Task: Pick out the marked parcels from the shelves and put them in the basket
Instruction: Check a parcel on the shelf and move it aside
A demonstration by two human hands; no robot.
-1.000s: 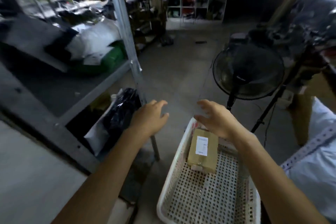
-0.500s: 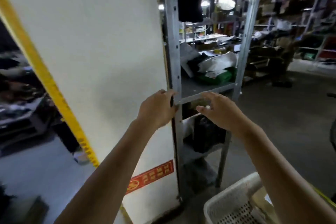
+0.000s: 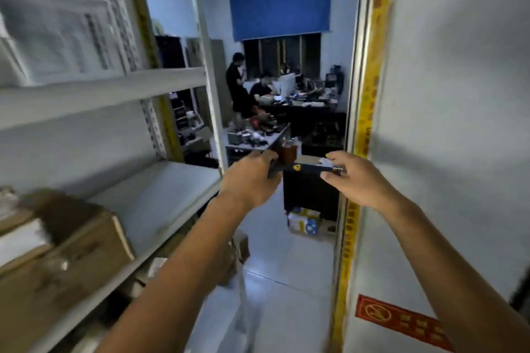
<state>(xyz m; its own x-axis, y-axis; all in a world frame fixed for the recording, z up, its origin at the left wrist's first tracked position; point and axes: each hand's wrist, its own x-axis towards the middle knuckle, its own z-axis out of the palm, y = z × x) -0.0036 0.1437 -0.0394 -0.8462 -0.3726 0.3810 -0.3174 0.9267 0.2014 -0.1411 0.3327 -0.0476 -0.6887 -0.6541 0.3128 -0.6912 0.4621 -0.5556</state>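
Note:
My left hand (image 3: 249, 180) and my right hand (image 3: 355, 178) are stretched out at chest height, about a hand's width apart, fingers loosely curled and holding nothing. They overlap the top edge of a dark cabinet (image 3: 309, 195) farther back. To my left stands a grey metal shelf (image 3: 149, 198). On its lower-left part rests a brown cardboard box (image 3: 71, 249) with a white flat parcel (image 3: 20, 241) beside it. No marks on them can be made out. The basket is out of view.
A white pillar (image 3: 459, 152) with a yellow tape strip (image 3: 370, 80) and a red sign (image 3: 401, 321) fills the right. A narrow tiled aisle runs between shelf and pillar. A small box (image 3: 304, 222) lies on the floor ahead. Two people (image 3: 238, 86) are at a far desk.
The view has swung left past the white pillar, away from the basket and the fan, to a different shelf. Both hands keep the same raised, empty pose.

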